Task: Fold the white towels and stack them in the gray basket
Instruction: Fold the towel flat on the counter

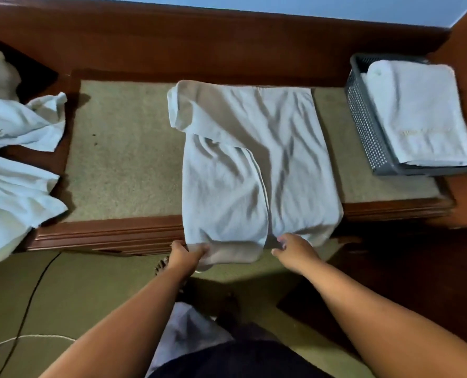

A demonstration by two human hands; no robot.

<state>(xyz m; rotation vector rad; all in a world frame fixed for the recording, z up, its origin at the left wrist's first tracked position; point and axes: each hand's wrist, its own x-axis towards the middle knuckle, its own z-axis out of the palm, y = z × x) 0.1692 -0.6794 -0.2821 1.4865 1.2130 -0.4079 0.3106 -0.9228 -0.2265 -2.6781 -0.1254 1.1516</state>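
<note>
A white towel (251,165) lies spread and wrinkled across the middle of the padded wooden table (123,148), its near edge hanging over the front. My left hand (184,253) grips the near left corner of that hanging edge. Close to the right, my right hand (292,248) reaches to the same edge with fingers bent at the cloth; a firm hold is not clear. The gray basket (363,126) stands at the table's right end with a stack of folded white towels (418,113) in it.
Several unfolded white towels (16,159) are heaped at the table's left end and hang over its edge. A dark cable (36,290) and a white cord run over the green floor at lower left. A wooden wall panel borders the back.
</note>
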